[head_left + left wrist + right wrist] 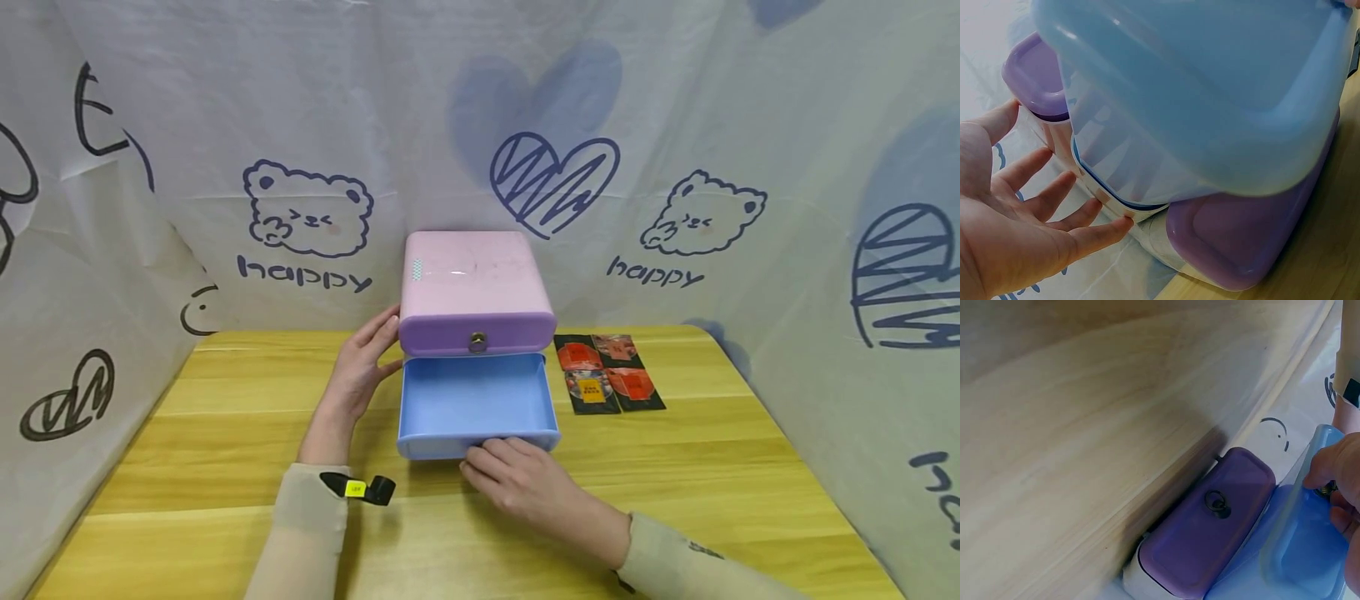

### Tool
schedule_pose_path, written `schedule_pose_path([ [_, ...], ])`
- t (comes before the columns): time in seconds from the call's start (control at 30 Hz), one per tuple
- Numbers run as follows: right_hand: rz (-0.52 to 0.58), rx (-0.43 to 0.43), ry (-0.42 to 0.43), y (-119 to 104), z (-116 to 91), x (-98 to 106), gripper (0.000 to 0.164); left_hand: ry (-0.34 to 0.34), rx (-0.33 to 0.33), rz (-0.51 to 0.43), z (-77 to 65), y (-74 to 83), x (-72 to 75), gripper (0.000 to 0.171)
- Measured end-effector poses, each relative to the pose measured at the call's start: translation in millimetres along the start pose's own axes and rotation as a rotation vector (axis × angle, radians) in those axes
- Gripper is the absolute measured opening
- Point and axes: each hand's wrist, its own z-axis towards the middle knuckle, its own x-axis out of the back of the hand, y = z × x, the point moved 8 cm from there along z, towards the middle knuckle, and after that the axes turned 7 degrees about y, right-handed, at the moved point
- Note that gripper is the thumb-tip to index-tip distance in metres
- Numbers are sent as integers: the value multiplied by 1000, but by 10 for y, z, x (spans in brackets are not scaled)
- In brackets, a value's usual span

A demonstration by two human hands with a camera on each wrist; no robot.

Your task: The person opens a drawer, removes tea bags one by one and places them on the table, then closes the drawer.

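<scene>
A small drawer cabinet (471, 271) with a pale pink top stands at the back of the table. Its middle blue drawer (480, 398) is pulled well out, and no contents show inside. My left hand (356, 367) steadies the cabinet's left side, its spread fingertips (1124, 222) and thumb against the wall. In front, my right hand (517, 483) pinches the knob (1326, 488) of the blue drawer between thumb and fingers. Both the upper purple drawer (442, 336) and the lower purple drawer (1207, 528), which has a ring pull, are closed.
Several black and red packets (633, 385) lie flat in a block to the right of the cabinet. A white printed cloth (435, 108) hangs behind and at both sides of the wooden table (675, 483). A dark strap (358, 488) sits on the left sleeve.
</scene>
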Motion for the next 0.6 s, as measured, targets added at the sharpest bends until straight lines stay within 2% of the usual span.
schedule_pose_path([
  [0.17, 60, -25, 19, 14, -16, 8, 33, 1, 6, 2, -4, -4, -4, 53],
  [0.6, 124, -26, 175, 38, -50, 107, 27, 7, 9, -2, 1, -2, 4, 55],
])
